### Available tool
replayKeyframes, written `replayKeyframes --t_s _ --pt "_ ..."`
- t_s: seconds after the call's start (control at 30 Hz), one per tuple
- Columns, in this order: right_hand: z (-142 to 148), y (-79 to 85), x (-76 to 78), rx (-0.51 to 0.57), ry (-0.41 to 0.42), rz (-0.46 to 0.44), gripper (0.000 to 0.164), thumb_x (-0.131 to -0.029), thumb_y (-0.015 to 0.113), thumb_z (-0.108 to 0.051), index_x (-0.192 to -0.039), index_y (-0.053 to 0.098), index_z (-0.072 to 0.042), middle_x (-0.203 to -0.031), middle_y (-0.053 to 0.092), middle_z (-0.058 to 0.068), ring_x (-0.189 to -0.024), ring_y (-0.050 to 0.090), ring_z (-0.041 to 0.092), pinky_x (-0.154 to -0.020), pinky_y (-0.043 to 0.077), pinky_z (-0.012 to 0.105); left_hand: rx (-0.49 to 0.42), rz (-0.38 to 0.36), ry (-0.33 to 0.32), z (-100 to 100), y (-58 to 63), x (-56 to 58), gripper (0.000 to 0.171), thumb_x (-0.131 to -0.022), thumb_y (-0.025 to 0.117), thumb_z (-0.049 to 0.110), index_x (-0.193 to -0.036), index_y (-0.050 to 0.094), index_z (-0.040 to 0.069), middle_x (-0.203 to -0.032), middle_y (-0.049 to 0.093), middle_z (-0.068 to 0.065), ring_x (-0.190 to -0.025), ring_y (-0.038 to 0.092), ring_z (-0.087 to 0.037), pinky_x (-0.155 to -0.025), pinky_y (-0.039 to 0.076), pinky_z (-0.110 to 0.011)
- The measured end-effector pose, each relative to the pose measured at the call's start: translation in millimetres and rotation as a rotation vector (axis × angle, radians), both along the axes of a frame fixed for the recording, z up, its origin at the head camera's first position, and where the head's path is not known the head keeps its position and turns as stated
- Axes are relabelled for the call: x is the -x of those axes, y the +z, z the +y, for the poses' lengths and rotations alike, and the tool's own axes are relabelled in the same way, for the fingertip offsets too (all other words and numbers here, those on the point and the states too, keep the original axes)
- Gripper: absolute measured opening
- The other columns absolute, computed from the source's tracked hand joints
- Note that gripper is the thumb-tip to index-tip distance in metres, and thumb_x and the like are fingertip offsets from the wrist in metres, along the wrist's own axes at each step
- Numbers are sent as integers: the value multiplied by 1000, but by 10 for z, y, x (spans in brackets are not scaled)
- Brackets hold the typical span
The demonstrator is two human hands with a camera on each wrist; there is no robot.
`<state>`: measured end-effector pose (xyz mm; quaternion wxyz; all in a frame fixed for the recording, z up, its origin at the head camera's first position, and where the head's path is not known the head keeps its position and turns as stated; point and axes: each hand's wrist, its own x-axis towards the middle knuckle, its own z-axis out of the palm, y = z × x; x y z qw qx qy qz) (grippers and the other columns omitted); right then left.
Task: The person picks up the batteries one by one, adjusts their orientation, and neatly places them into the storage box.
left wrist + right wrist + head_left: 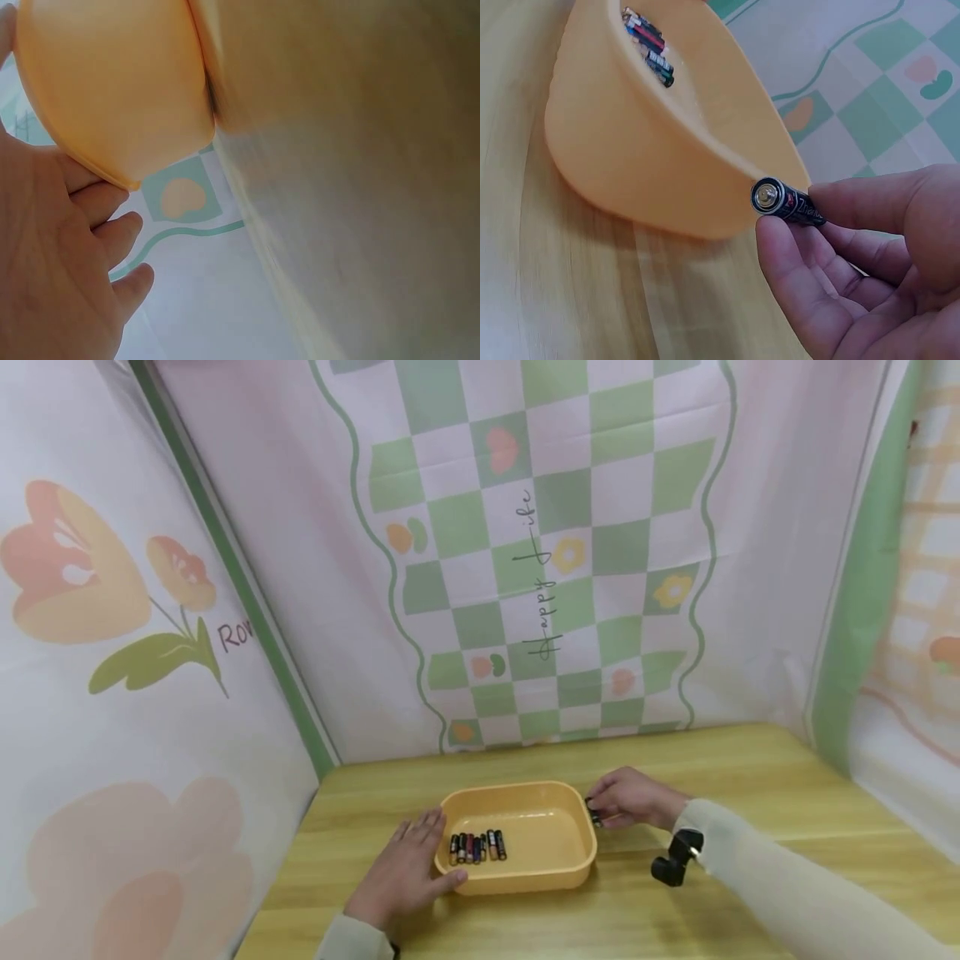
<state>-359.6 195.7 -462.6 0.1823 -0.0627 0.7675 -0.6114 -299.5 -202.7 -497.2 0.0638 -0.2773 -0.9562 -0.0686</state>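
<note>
A shallow orange-yellow plastic tub (525,883) sits on the table. Toward its left end, several small batteries (477,847) lie side by side in a row on the bottom. My left hand (408,864) rests along the tub's left rim, fingers fairly straight and thumb near the front corner; the left wrist view shows the fingertips against the tub wall (120,90). Just outside the right end, my right hand (633,797) pinches one black battery (791,204) between thumb and fingers, its metal button end facing the wrist camera and overlapping the tub's rim there.
The wood-grain table (675,752) extends around the tub on all sides. Behind it hangs a green-and-white checked cloth (540,610), with a flowered panel (97,735) at left and another curtain (915,610) at right. A black camera mount (677,857) is on my right wrist.
</note>
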Motion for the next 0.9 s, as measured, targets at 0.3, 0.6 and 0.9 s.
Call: replayKeyframes --t_s 0.3,0.6,0.9 --pt "-196 148 48 18 11 14 29 -89 62 3 -114 56 16 -95 69 21 -78 68 22 -70 59 37 -4 -16 4 0 10 -1 91 -93 38 70 -154 23 3 -159 17 -11 -145 18 -27 -116 14 -51" --pt "-358 185 52 62 51 25 25 -90 61 3 -112 57 15 -91 69 17 -78 68 22 -70 59 38 0 -18 11 8 15 -20 92 -92 37 71 -154 23 4 -159 18 -11 -145 17 -26 -116 14 -51" --pt "-509 158 57 75 82 32 28 -90 61 4 -113 55 18 -88 70 14 -81 69 25 -74 58 43 1 -6 11 -11 -20 1 92 -92 37 71 -154 23 4 -160 16 -11 -145 17 -27 -115 14 -51"
